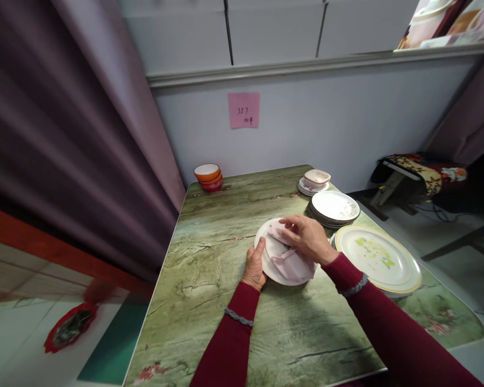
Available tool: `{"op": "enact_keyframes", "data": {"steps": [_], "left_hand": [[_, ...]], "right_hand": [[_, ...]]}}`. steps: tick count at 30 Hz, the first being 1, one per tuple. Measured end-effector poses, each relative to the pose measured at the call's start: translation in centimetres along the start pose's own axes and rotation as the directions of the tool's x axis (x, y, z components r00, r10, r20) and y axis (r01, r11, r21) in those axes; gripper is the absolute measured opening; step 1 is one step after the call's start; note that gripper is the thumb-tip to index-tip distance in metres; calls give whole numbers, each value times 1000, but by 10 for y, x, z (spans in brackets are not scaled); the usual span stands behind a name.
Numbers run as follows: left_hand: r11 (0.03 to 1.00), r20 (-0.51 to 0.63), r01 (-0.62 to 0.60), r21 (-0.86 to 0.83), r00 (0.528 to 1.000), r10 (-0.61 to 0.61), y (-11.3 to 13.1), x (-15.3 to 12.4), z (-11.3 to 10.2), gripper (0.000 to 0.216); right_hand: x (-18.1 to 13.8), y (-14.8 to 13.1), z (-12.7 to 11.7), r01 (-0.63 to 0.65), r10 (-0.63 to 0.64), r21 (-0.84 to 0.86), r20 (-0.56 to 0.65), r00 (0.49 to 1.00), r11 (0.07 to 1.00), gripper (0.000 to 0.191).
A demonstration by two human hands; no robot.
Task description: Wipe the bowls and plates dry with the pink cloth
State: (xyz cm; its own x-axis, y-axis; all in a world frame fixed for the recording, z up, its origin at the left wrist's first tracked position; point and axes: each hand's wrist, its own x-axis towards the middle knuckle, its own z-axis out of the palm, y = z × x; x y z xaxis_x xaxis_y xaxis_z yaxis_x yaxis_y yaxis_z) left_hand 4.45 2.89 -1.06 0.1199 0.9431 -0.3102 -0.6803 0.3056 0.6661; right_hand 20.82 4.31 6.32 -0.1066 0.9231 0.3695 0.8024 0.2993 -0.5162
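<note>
Above the middle of the green wood-patterned table (210, 258) I see a round white plate (262, 244). My left hand (255, 267) grips its left rim, thumb on top and the other fingers underneath. A pale pink cloth (294, 266) lies across the plate and hangs over its right edge. My right hand (306, 236) is closed on the cloth over the plate's upper right part. Its fingers are bent, and part of the plate is hidden beneath the hand and cloth.
Along the right side stand stacked oval plates (403, 263), dark-edged round plates (326, 201), and small dishes (318, 177). Orange and red bowls (207, 174) are stacked at the back left corner. A pink note (244, 110) is on the wall. A stool (399, 172) stands beyond the right edge.
</note>
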Motion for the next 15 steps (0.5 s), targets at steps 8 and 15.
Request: {"op": "enact_keyframes", "data": {"steps": [8, 15], "left_hand": [[1000, 71, 16, -11, 997, -16, 2, -1, 1, 56], [997, 121, -10, 80, 993, 0, -2, -3, 3, 48]], "right_hand": [[-6, -19, 17, -75, 85, 238, -34, 996, 968, 22], [-6, -29, 38, -383, 299, 729, 251, 921, 567, 40]]}}
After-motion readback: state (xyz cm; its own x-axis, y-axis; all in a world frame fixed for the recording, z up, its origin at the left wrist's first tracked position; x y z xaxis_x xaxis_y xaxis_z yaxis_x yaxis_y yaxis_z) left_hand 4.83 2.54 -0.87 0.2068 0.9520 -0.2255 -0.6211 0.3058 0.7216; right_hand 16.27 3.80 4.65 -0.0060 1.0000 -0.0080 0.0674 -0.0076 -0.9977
